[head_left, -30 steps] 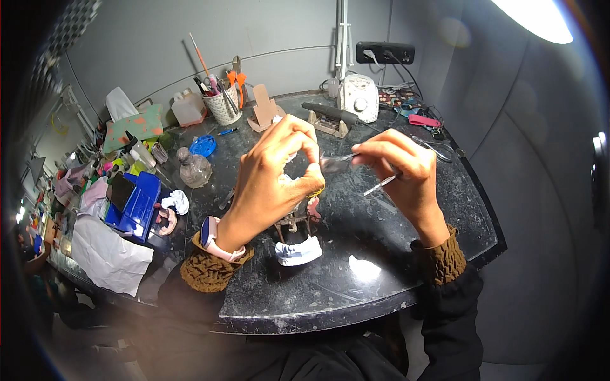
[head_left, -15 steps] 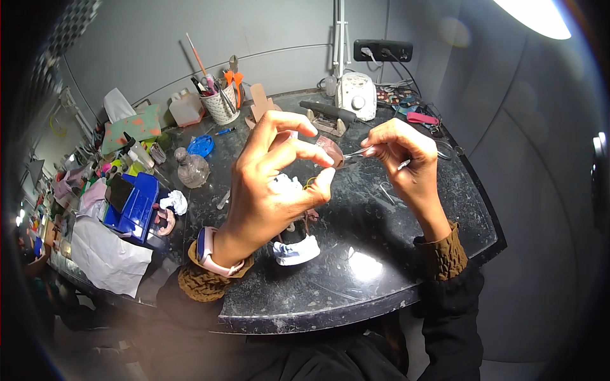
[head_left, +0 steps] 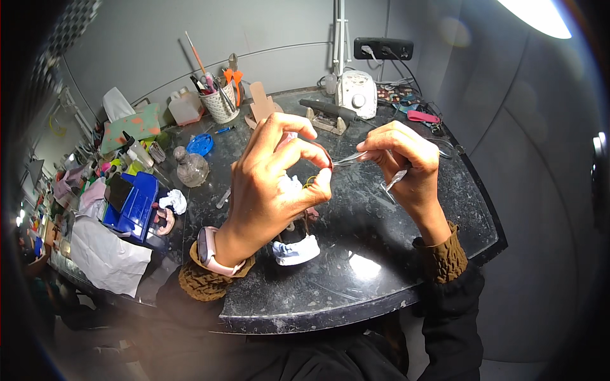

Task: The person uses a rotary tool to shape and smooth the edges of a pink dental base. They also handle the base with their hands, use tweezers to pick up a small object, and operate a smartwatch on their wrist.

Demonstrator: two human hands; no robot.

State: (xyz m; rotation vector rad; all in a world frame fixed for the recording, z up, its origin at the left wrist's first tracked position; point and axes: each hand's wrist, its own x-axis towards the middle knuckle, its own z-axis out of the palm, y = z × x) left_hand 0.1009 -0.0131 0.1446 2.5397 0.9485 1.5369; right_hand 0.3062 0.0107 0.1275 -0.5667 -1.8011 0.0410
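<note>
L hand (head_left: 267, 171), viewed from beside the bench: thumb & index clamped tog. on thin, pinkish-red curved piece (head_left: 330, 159), mostly hidden behind fingertips; only edge visible. R hand (head_left: 406, 159): thumb & fingers closed on slim, shiny silver metal tool (head_left: 349, 159); tip at piece's edge, contact can't be confirmed. Piece located above worn black tabletop w/ whitish scuffs (head_left: 445, 216). Below L hand: chalky white-&-blue arch-shaped dental cast (head_left: 297, 251). Rear: perforated white cup (head_left: 219, 108), rounded white control unit w/ knob (head_left: 357, 95).
</note>
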